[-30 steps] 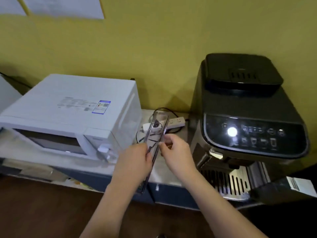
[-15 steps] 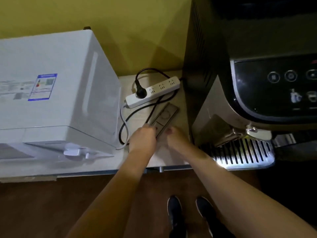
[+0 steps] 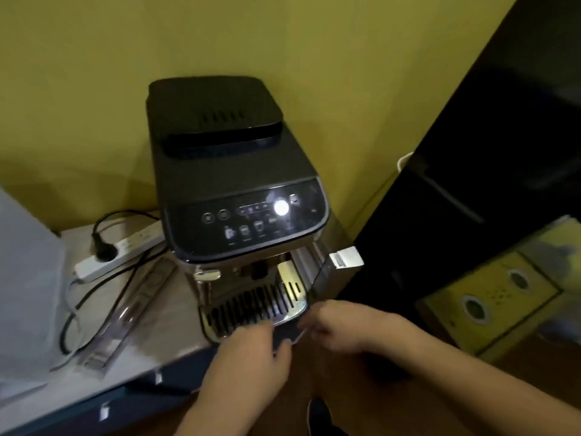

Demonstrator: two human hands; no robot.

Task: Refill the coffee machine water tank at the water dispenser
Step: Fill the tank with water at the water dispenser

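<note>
Both hands are down at the front right corner of the coffee machine point(image 3: 239, 196), right where the water tank point(image 3: 327, 278) sticks out of its right side. The left hand point(image 3: 251, 354) has its fingers curled in, with fingertips at the front lip of the drip tray point(image 3: 251, 306) and touching the tank's dark lower front edge. The right hand point(image 3: 342, 325) is just to the right of it, fingers bent and reaching in toward that same edge. It's all motion-blurred down there, so I honestly can't tell if either hand has actually clamped onto the tank or is just resting against it.

The tank itself is a dark, see-through slab standing upright along the machine's right side, with a white tab point(image 3: 345, 258) at its top front corner. It looks pulled a bit forward of the machine's body, but it's in the slot.

Further out: the clear tank lid point(image 3: 132, 309) lies flat on the counter point(image 3: 176, 328) to the left of the machine, long and narrow, angled diagonally. Just behind it there's a white power strip point(image 3: 119, 253) with a black plug in it and cables looping around. A white appliance point(image 3: 25, 294) fills the far left edge. The machine's panel has one bright lit button point(image 3: 280, 208). Yellow wall behind, something big and dark on the right.
</note>
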